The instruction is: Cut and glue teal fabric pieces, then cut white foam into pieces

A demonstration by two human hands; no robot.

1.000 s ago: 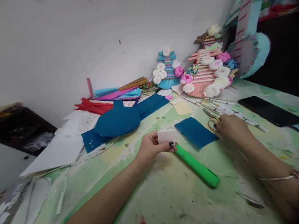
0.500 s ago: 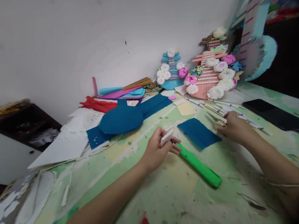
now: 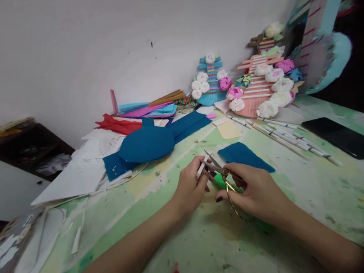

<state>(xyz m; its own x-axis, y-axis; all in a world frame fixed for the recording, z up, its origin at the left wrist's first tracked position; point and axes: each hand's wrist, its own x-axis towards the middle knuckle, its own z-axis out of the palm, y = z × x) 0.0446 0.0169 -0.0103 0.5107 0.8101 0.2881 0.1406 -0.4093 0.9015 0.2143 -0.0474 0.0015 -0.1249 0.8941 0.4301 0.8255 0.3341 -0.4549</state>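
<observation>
My left hand [image 3: 190, 190] pinches a small white piece of foam [image 3: 201, 169], seen edge-on. My right hand [image 3: 256, 191] grips gold-handled scissors [image 3: 219, 170], whose open blades point up and left at the white piece. Under both hands lies a green tool [image 3: 219, 181], mostly hidden by my right hand. A small blue felt rectangle [image 3: 244, 156] lies just behind my right hand on the paint-stained green table [image 3: 189, 244].
Larger blue felt shapes [image 3: 148, 144], white sheets [image 3: 75, 177] and coloured paper lie at the left back. Paper-flower crafts [image 3: 259, 89] stand against the wall. Thin rolled sticks [image 3: 294, 139] and a black phone [image 3: 341, 137] lie at the right.
My right hand lifted the scissors from beside the sticks and brought them left to the white piece. My left hand turned that piece edge-on.
</observation>
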